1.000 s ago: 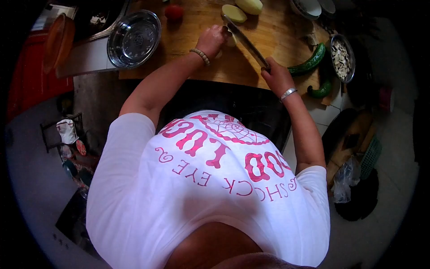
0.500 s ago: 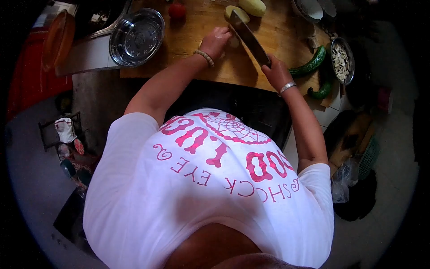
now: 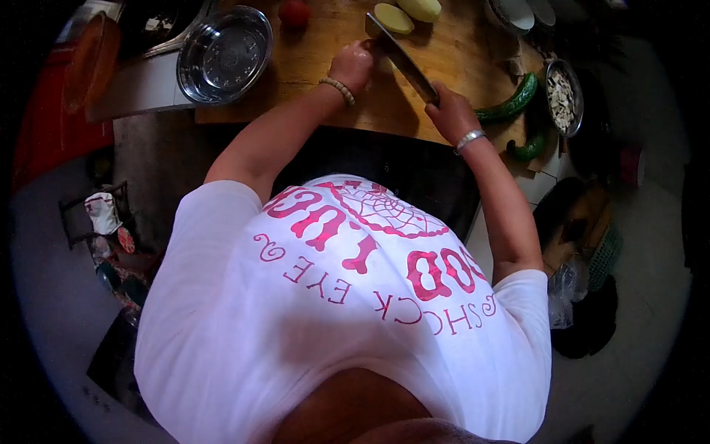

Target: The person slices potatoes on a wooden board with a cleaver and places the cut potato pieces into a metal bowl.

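Head view, looking down over the person's white printed shirt (image 3: 347, 296).

Right hand (image 3: 448, 112): reaching forward over the board, fingers wrapping shut around the handle of the cleaver (image 3: 399, 59); a silver bracelet is sitting at the wrist. The blade is slanting up and to the left, its far end lying just beside the left hand.

Left hand (image 3: 352, 63): curling fingers-down on the board (image 3: 325, 89), a bead bracelet at the wrist. It is pressing on something next to the blade, but what is under the fingers is hidden, so its hold cannot be told.

Potatoes: a cut half (image 3: 392, 18) is lying just beyond the blade tip, a whole one (image 3: 418, 9) lying beside it at the frame's top edge.

Containers: a steel bowl (image 3: 224, 53) is sitting at the board's left corner, showing nothing inside. A smaller steel dish (image 3: 565, 96) at the right is holding pale chopped pieces. White bowls (image 3: 518, 13) are stacking at the top right.

Surface: the wooden board is also carrying a tomato (image 3: 294, 12) near the top edge and two cucumbers (image 3: 510, 105) lying at the right, near the dish.

Room: an orange lid (image 3: 90, 63) is standing at far left; a plastic bag (image 3: 566, 292) is lying on the grey floor at right.
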Demonstrator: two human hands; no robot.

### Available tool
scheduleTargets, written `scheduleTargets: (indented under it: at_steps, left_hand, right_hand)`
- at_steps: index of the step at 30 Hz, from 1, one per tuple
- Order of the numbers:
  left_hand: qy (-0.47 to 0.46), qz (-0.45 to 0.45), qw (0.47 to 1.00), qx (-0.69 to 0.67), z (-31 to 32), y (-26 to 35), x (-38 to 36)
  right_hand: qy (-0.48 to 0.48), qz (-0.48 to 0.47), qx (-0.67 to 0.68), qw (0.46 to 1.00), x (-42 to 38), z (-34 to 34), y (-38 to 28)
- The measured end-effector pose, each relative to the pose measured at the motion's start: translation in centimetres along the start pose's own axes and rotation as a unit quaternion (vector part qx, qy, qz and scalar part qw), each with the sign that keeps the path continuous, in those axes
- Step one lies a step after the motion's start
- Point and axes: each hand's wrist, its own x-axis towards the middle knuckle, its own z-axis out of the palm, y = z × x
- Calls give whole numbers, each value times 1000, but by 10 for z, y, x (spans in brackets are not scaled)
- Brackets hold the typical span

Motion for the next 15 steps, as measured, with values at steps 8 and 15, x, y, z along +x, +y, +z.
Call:
scheduleTargets:
  at_steps: [8, 15]
  left_hand:
    - [79, 29, 992, -95, 8, -6, 5]
    - [100, 56, 984, -135, 7, -11, 2]
  right_hand:
    - [-4, 11, 49, 999, 10, 0, 11]
    - [33, -12, 91, 995, 10, 23, 15]
